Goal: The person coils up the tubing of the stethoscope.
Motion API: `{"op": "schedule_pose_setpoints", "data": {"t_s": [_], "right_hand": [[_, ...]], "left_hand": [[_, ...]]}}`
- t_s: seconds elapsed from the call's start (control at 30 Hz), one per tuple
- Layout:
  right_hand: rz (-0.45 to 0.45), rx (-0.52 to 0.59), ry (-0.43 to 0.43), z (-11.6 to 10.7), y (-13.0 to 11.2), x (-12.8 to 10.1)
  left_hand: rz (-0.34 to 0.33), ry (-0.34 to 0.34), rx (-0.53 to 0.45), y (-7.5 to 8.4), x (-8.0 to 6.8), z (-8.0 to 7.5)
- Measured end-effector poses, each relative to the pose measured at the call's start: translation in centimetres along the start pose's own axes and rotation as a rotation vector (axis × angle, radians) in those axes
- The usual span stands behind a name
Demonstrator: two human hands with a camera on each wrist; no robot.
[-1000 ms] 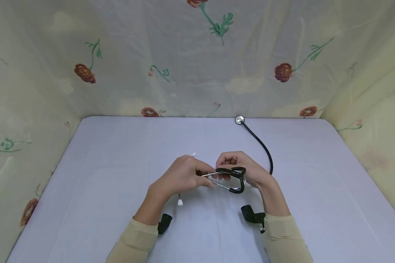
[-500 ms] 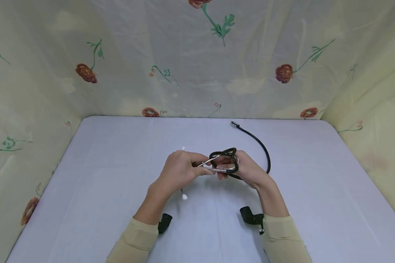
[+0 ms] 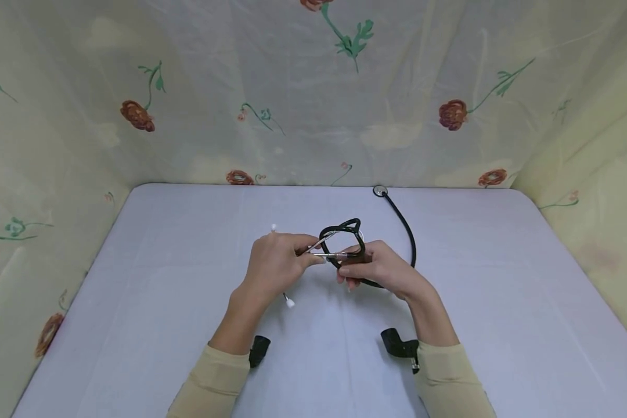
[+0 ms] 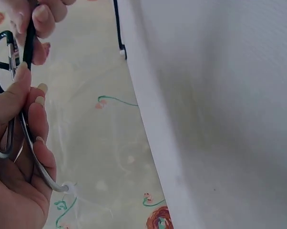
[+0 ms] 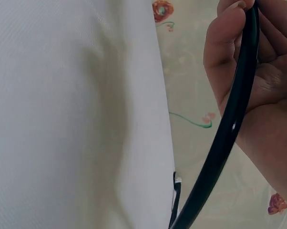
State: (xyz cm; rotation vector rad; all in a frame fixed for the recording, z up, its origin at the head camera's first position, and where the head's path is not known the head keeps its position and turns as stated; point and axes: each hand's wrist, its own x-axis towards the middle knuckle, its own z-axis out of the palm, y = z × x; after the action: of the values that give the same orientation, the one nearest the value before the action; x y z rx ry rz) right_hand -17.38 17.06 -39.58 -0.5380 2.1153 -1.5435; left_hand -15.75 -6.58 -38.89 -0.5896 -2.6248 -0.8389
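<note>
A stethoscope with black tubing [image 3: 407, 232] is held between both hands over the middle of the table. My left hand [image 3: 273, 264] pinches its metal ear tubes, and a white eartip [image 3: 289, 302] sticks out below that hand. Curled around the black tube [image 5: 231, 114], the fingers of my right hand [image 3: 384, 267] grip it. Between the hands the tubing makes a loop [image 3: 359, 223] around the metal tubes. From the right hand the tube runs back to the round chestpiece [image 3: 379, 191], which lies at the table's far edge. In the left wrist view the metal tube [image 4: 41, 169] crosses the left palm.
A white cloth covers the table [image 3: 188, 244]. Flower-printed sheeting [image 3: 292, 87] hangs behind it and along both sides. Black wrist-camera mounts [image 3: 397, 342] stick out at the inner side of each forearm.
Both hands have shifted left and slightly away from the body. The tubing loop has moved up and left with them. The chestpiece tipped on edge midway and shows its round face again now.
</note>
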Motion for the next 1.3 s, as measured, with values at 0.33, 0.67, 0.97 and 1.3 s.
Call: {"op": "schedule_pose_setpoints", "data": {"t_s": [0.33,0.67,0.97,1.3], "right_hand": [[0.036,-0.040,-0.028,0.3,-0.7,-0.1],[0.046,-0.099,-0.070,0.4,-2.0,-0.9],[0.043,-0.152,-0.112,0.2,-2.8,-1.5],[0.031,-0.227,-0.035,0.1,-3.9,-2.0]], "left_hand": [[-0.063,0.061,0.078,-1.3,0.1,-0.8],[-0.077,0.077,0.123,-1.4,0.1,-1.1],[-0.113,0.070,0.154,-1.7,0.0,-1.0],[-0.120,-0.008,0.172,-1.4,0.0,-0.4]]}}
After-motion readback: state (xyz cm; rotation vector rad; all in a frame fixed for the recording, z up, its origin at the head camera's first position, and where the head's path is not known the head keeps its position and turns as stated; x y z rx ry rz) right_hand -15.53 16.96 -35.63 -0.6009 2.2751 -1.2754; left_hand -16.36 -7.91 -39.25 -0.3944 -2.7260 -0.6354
